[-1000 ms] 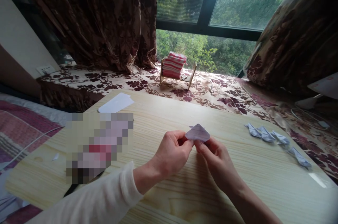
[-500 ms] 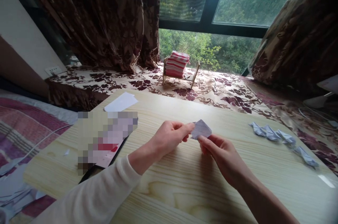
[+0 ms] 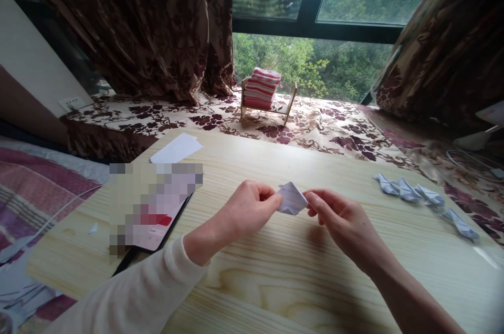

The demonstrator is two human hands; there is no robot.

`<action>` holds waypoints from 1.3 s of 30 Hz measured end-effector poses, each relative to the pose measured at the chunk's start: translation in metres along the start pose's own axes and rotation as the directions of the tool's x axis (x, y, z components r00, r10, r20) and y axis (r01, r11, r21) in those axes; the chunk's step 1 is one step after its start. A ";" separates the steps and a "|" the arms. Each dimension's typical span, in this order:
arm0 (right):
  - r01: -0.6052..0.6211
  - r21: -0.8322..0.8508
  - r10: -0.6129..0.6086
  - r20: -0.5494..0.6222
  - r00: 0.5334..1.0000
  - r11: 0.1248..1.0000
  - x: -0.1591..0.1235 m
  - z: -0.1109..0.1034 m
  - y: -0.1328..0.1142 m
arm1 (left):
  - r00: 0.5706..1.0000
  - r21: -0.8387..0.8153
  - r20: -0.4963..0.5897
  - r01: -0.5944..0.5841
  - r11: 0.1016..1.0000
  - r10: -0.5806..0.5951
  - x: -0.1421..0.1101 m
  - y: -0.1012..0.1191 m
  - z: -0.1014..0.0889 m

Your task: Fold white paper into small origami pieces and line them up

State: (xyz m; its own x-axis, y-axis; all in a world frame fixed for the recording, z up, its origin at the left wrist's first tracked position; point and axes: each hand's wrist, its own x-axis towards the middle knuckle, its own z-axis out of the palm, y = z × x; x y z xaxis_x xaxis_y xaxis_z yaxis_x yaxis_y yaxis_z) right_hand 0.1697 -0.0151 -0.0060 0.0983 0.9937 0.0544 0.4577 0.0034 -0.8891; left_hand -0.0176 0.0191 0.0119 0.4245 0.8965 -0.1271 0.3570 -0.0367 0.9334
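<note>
A small folded paper (image 3: 292, 199), lined and diamond-shaped, is held up above the wooden table (image 3: 236, 281). My left hand (image 3: 252, 208) pinches its left corner between thumb and fingers. On the opposite side, my right hand (image 3: 334, 213) has thumb and fingertips closed on the right corner. Several folded white paper pieces (image 3: 409, 190) with pointed ends lie in a slanting row at the table's right side.
A tablet or phone (image 3: 169, 213), partly blurred out, lies at the left, with flat white papers (image 3: 176, 148) behind it. Past the table, a small wooden rack (image 3: 289, 105) holds folded striped cloths (image 3: 260, 90). A paper scrap (image 3: 93, 228) sits near the left edge.
My right hand has shifted from the paper's lower edge to its right corner. The paper has turned slightly, and my left hand still grips its left side. The view has tilted a little.
</note>
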 end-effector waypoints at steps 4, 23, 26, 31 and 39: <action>0.027 0.139 -0.017 -0.076 0.997 0.990 -0.001 0.003 -0.001 | 0.999 -0.064 -0.039 -0.023 0.998 0.021 -0.001 0.003 0.004; 0.639 -0.299 -0.692 -0.121 0.711 0.709 -0.012 0.003 -0.013 | 0.781 0.217 -0.243 -0.534 0.817 0.575 -0.006 0.005 0.011; 0.647 -0.284 -0.696 -0.116 0.709 0.707 -0.013 0.003 -0.014 | 0.807 0.198 -0.233 -0.507 0.839 0.543 -0.007 0.007 0.012; 0.663 -0.270 -0.707 -0.112 0.698 0.698 -0.013 0.003 -0.015 | 0.865 0.134 -0.173 -0.452 0.882 0.470 -0.009 0.010 0.012; 0.665 -0.277 -0.709 -0.100 0.698 0.694 -0.012 0.003 -0.013 | 0.961 -0.058 -0.083 -0.270 0.961 0.265 -0.008 0.012 0.009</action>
State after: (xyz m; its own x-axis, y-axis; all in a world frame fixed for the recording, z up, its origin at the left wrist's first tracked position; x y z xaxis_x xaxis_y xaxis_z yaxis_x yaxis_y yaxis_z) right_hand 0.1596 -0.0270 0.0038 -0.1671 0.6800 0.7139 0.6278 0.6317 -0.4548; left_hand -0.0091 0.0074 0.0211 0.4329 0.8884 0.1531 0.1805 -0.2518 0.9508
